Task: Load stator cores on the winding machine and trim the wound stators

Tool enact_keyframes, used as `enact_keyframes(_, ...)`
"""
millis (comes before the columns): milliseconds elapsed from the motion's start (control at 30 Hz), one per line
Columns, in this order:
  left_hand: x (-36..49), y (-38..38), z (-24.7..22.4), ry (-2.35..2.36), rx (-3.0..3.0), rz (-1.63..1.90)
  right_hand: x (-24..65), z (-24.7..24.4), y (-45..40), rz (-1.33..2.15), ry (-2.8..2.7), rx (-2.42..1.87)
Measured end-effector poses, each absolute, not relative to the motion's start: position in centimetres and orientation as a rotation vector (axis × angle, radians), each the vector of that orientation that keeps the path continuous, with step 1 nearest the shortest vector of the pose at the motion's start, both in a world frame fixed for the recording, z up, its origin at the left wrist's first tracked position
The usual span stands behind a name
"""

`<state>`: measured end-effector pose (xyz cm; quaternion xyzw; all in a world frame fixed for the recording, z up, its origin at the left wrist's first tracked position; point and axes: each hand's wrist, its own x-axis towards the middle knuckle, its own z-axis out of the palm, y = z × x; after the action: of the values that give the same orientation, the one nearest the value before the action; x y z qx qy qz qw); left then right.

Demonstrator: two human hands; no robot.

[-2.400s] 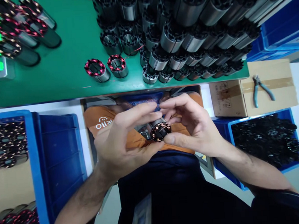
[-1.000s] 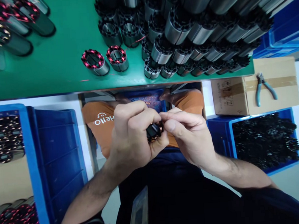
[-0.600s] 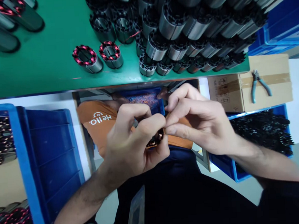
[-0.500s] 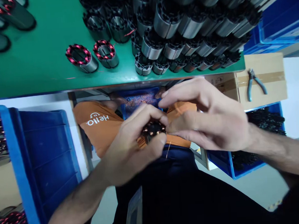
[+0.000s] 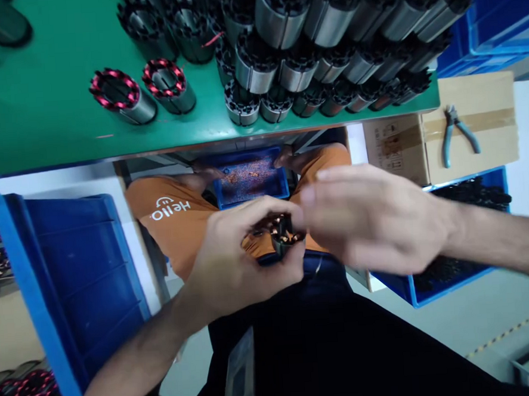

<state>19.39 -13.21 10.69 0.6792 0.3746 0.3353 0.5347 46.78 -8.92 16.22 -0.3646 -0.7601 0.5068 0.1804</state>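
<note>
Over my lap, my left hand (image 5: 237,265) is wrapped round a small motor stator (image 5: 286,237). Copper windings show in its open end, between my thumb and forefinger, and the rest of its body is mostly covered by the hand. My right hand (image 5: 373,221) is at the stator's right side, its fingers smeared by motion. Whether those fingers grip anything I cannot tell. Below the stator a short thin strand (image 5: 318,268) shows against the dark clothing.
On the green bench (image 5: 62,109) stand two red-wound stators (image 5: 167,87) and stacked bare stator cores (image 5: 256,70). Cutting pliers (image 5: 458,135) lie on a carton (image 5: 487,112) at right. Blue bins (image 5: 85,280) flank me; a blue tray (image 5: 250,190) of wire scraps lies below.
The stator has shifted slightly right and down in my left hand and tilted, showing more of its opening. My right hand has moved a little lower and blurred. The whole view has shifted slightly.
</note>
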Motion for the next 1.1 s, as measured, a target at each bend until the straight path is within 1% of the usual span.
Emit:
enact_keyframes(67,18.9,-12.7,10.9,0.799,1.533,0.751,47.8,17.1,-7.7,1.324,-2.240,-0.891)
enact_keyframes(133,18.4,-12.6,10.7,0.851,1.684,0.885,48.6,17.7,-7.0,1.373,-2.105,-1.009)
enact_keyframes(167,18.2,-12.6,10.6,0.894,1.783,0.973,48.6,17.7,-6.9,1.486,-1.993,-1.097)
enact_keyframes(233,18.1,-12.8,10.4,0.901,1.956,1.084,48.4,17.2,-7.3,1.854,-1.751,-1.194)
enact_keyframes(333,18.0,-13.0,10.5,0.868,2.173,1.182,47.4,15.4,-8.3,2.396,-1.370,-1.197)
enact_keyframes(400,17.9,-13.0,10.6,0.819,2.304,1.218,46.8,14.4,-8.9,2.574,-1.177,-1.203)
enact_keyframes(467,17.8,-13.1,10.6,0.748,2.401,1.231,46.4,14.0,-9.3,2.504,-1.262,-1.199)
enact_keyframes(533,17.9,-13.2,10.5,0.780,2.388,1.168,46.1,14.5,-9.3,2.271,-1.508,-1.189)
enact_keyframes(667,18.1,-13.4,10.4,0.977,1.957,0.877,46.2,16.5,-8.6,1.858,-1.880,-1.155)
enact_keyframes(733,18.1,-13.4,10.3,0.982,1.922,0.925,46.6,17.4,-7.8,1.638,-2.038,-1.096)
enact_keyframes(767,18.1,-13.4,10.3,0.987,1.976,0.988,46.9,17.7,-7.5,1.598,-2.065,-1.086)
enact_keyframes(800,18.0,-13.4,10.2,0.994,2.043,1.068,47.1,17.8,-7.1,1.630,-2.043,-1.105)
enact_keyframes(833,17.9,-13.4,10.1,0.985,2.111,1.151,47.2,17.7,-6.9,1.735,-1.960,-1.156)
enact_keyframes(933,17.7,-13.4,10.0,0.910,2.300,1.308,47.0,16.4,-6.8,2.202,-1.549,-1.277)
enact_keyframes(1033,17.4,-13.3,10.1,0.820,2.473,1.273,46.4,14.9,-7.7,2.563,-1.265,-1.248)
enact_keyframes(1100,17.1,-13.2,10.2,0.840,2.481,1.213,46.1,14.6,-8.3,2.619,-1.224,-1.232)
